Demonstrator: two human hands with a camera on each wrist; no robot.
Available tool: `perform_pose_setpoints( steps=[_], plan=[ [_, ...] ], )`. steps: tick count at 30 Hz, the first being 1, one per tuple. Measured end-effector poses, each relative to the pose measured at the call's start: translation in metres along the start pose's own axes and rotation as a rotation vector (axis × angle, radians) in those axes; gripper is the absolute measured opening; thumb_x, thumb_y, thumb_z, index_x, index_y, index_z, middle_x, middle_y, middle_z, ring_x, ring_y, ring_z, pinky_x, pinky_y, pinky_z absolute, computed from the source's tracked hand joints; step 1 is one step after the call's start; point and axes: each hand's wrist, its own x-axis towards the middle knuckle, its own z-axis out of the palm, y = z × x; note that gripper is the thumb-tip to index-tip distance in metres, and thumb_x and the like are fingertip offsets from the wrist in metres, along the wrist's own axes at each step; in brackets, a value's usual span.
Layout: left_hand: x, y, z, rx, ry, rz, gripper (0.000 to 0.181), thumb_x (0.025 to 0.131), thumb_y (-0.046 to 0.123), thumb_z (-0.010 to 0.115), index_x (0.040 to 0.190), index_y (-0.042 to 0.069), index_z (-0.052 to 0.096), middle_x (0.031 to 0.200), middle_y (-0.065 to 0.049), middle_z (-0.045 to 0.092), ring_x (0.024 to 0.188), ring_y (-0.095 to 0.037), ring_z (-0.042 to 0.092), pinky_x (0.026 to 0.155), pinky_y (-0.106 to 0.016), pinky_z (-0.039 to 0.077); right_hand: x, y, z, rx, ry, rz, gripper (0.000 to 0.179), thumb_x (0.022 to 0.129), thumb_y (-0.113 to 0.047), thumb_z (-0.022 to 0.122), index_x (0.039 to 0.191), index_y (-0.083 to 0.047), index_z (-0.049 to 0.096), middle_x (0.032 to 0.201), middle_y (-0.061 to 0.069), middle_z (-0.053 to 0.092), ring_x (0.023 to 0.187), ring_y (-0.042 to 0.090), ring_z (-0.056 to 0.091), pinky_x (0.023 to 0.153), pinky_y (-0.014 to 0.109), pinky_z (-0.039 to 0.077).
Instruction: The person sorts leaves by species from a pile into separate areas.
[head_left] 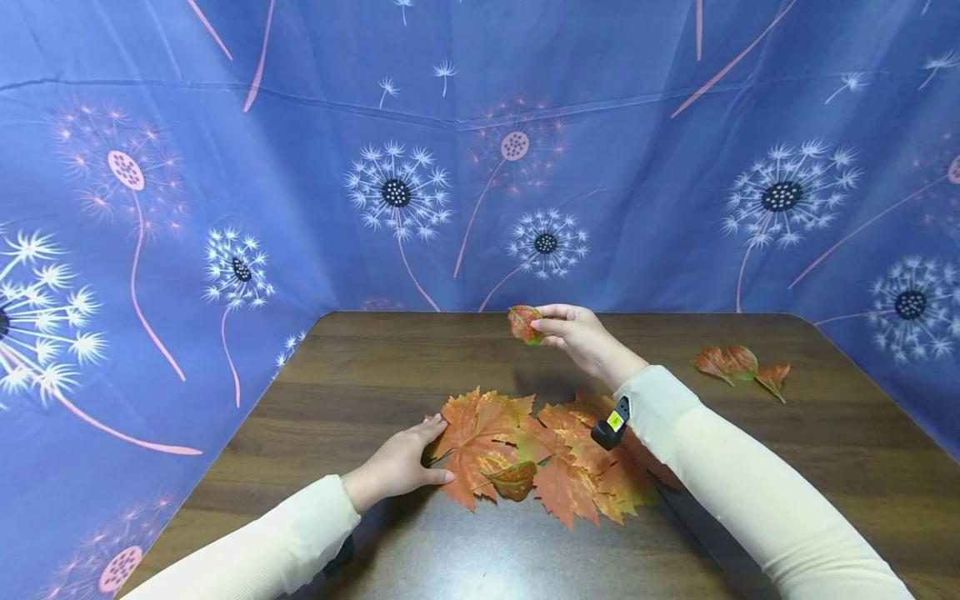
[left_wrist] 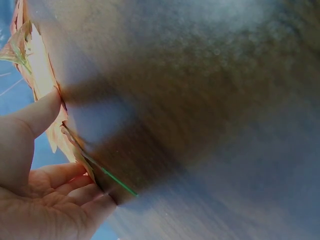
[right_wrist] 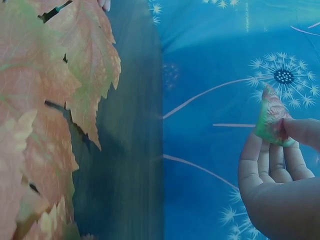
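Note:
Raised above the far part of the table, my right hand pinches a small red-and-green artificial leaf between thumb and fingers. The right wrist view shows that leaf upright at the fingertips. My left hand rests at the left end of a heap of orange maple leaves, thumb and fingers apart and touching its edge. A green stem sticks out beside those fingers in the left wrist view. On the heap's near side lies a small green-orange leaf. My right forearm hides part of the heap's right end.
Several small red-green leaves lie together at the right of the brown wooden table. Behind the table's far edge hangs a blue curtain with a dandelion print.

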Motion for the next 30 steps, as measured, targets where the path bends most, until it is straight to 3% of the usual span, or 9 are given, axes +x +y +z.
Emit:
perform_pose_setpoints(
  steps=[9,18,30],
  plan=[
    [0.001,0.0,0.0,0.007,0.008,0.01,0.081,0.08,0.031,0.08,0.142,-0.005,0.043,0.151,-0.021,0.039,0.138,-0.039,0.039,0.111,-0.053,0.034,-0.003,-0.008,-0.011,0.013,-0.01,-0.042,0.022,0.093,-0.002,0.059,0.115,0.001,0.057,0.092,-0.007,0.07,0.082,0.009,0.067,0.078,0.025,0.054],
    [0.0,0.001,0.001,0.007,0.013,0.007,0.081,0.079,0.031,0.08,0.142,-0.006,0.043,0.151,-0.021,0.04,0.138,-0.04,0.039,0.111,-0.053,0.035,-0.004,-0.015,-0.02,0.123,-0.011,-0.019,0.012,0.094,0.0,0.058,0.104,-0.006,0.06,0.088,-0.005,0.071,0.082,0.01,0.067,0.079,0.023,0.054],
    [0.001,0.0,0.002,0.015,0.003,-0.012,0.08,0.081,0.032,0.079,0.143,-0.003,0.043,0.152,-0.02,0.038,0.138,-0.039,0.038,0.111,-0.053,0.034,-0.009,-0.015,-0.034,0.092,-0.01,-0.035,0.019,0.094,-0.001,0.058,0.113,-0.004,0.057,0.092,-0.006,0.072,0.084,0.009,0.067,0.079,0.022,0.055]
  ],
)
